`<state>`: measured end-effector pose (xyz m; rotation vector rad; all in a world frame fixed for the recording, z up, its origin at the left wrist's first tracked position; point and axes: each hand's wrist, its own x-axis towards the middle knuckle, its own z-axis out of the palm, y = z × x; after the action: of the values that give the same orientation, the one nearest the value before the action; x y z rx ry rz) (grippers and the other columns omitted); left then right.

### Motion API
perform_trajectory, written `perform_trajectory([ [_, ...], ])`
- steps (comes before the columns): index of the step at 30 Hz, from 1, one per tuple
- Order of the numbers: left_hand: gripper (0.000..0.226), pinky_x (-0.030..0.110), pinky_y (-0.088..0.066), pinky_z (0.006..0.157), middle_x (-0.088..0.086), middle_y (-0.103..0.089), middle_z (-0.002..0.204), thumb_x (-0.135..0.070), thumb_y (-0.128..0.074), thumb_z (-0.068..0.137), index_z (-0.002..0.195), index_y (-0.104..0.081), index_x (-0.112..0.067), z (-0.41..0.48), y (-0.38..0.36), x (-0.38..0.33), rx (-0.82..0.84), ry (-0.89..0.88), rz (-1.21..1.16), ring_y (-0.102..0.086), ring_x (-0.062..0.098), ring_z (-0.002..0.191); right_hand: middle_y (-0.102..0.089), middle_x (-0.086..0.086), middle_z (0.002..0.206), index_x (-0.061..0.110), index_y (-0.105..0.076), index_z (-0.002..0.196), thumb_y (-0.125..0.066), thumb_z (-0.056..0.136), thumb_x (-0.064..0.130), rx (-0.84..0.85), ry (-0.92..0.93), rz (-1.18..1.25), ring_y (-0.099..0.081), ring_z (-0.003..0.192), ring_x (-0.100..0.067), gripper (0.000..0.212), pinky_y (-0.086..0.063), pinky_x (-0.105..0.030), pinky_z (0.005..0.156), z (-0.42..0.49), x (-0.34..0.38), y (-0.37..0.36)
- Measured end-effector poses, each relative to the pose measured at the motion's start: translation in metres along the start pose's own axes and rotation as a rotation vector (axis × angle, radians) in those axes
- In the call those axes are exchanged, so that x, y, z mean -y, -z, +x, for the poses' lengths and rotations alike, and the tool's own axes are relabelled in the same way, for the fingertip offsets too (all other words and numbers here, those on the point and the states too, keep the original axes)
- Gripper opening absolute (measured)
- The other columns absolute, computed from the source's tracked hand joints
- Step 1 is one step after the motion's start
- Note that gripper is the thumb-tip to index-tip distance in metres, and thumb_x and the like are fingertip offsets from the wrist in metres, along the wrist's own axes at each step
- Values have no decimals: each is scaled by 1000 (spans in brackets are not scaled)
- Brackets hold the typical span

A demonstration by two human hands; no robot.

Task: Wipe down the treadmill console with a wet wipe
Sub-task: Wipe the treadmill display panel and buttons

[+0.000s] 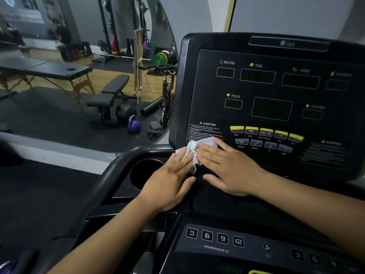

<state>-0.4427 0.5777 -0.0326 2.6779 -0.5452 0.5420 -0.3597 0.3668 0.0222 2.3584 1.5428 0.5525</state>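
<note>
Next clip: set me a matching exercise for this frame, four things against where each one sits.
Things:
1 wipe
2 cup holder
3 kettlebell
4 yellow buttons

Places:
A on the floor, left of the console
B below the dark screens
C pressed under the left hand and the right hand
D just left of the left hand

Pairs: 1-C, 2-D, 3-A, 4-B

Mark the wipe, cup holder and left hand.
wipe (193,146): head view, on its bunched white middle.
cup holder (143,175): head view, on the dark inner wall.
left hand (167,187): head view, on the back of the hand.
</note>
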Motion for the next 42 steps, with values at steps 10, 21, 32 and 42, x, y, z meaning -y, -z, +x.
perform_trajectory([
  [10, 68, 49, -16, 120, 8, -15, 162, -45, -37, 96, 153, -27, -9, 23, 8, 17, 13, -35, 311, -5, 26, 151, -52, -5, 141, 10, -57, 133, -26, 94, 50, -34, -36, -105, -44, 135, -17, 64, -13, -61, 112, 15, -24, 17],
  [21, 71, 57, 3, 119, 7, 6, 164, -53, -25, 100, 156, -3, -15, 173, 112, 23, -37, 86, 408, 8, 26, 150, -2, -3, 163, 16, -9, 154, -17, 97, 55, 24, -360, -322, 0, 149, -17, 69, -2, -64, 114, 93, -121, 104],
  [32, 67, 57, 0, 118, 3, -16, 163, -51, -23, 98, 155, -22, -15, 119, 78, 18, -65, 34, 338, -5, 25, 151, -25, -9, 158, 6, -28, 149, -19, 95, 54, -79, -312, -150, -15, 148, -22, 72, -5, -59, 116, 67, -90, 65],
  [42, 62, 58, -1, 119, -4, -28, 159, -48, -34, 97, 151, -34, -19, 13, 1, -9, 20, 57, 336, -13, 19, 150, -37, -7, 152, 7, -45, 141, -30, 95, 46, -104, -153, 77, -27, 144, -20, 62, -10, -59, 116, -9, -15, 0],
])
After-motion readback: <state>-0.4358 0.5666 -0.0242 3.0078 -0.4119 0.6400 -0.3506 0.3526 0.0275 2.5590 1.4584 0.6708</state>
